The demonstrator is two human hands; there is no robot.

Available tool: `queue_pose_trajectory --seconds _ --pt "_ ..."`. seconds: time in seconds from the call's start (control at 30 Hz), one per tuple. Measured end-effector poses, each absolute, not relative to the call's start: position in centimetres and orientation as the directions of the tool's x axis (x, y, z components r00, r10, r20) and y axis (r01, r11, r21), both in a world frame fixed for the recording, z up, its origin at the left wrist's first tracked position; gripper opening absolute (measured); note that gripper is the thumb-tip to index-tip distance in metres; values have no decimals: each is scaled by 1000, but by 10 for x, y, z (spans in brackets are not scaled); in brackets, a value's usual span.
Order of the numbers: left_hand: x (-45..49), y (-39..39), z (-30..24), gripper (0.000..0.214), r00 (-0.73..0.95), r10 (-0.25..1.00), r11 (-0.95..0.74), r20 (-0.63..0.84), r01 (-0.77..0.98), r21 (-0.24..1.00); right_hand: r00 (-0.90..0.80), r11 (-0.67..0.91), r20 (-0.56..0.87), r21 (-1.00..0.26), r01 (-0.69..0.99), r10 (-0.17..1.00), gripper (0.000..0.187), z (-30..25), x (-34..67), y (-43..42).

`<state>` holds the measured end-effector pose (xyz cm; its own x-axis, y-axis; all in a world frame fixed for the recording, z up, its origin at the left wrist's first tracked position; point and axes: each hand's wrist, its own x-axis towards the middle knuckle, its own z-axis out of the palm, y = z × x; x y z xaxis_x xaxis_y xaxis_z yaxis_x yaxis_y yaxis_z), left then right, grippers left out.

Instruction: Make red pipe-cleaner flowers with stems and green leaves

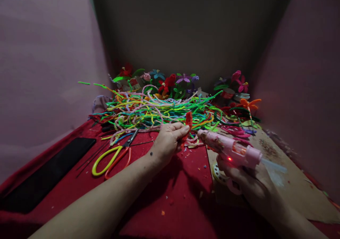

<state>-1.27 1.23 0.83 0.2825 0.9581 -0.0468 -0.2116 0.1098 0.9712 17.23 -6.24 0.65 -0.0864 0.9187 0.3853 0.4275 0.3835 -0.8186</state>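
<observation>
Cloth is running under the pile. In front of the pile's right half, my right hand is gripping the gun, fingers curled tight. Scissors are lying front-left of the pile. Just before the pile, my left hand is pinching the red piece; a loose pinch could be dropping it. Nozzle is pointing that way, likely hot: one slip and I'm risking a burn.

The head camera is peering forward and down from six o'clock, sitting close above the red cloth, facing the dark backdrop at twelve.
</observation>
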Motion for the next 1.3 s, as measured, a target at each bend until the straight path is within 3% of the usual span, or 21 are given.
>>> queue_pose_trajectory --seconds 1.0,1.3 --pt "-11 11 12 26 274 961 96 -47 -170 981 -114 341 322 -858 384 940 37 3 176 -64" --pt "-11 10 12 28 302 953 83 -26 -177 981 -149 358 330 -903 238 932 44 6 166 -63"
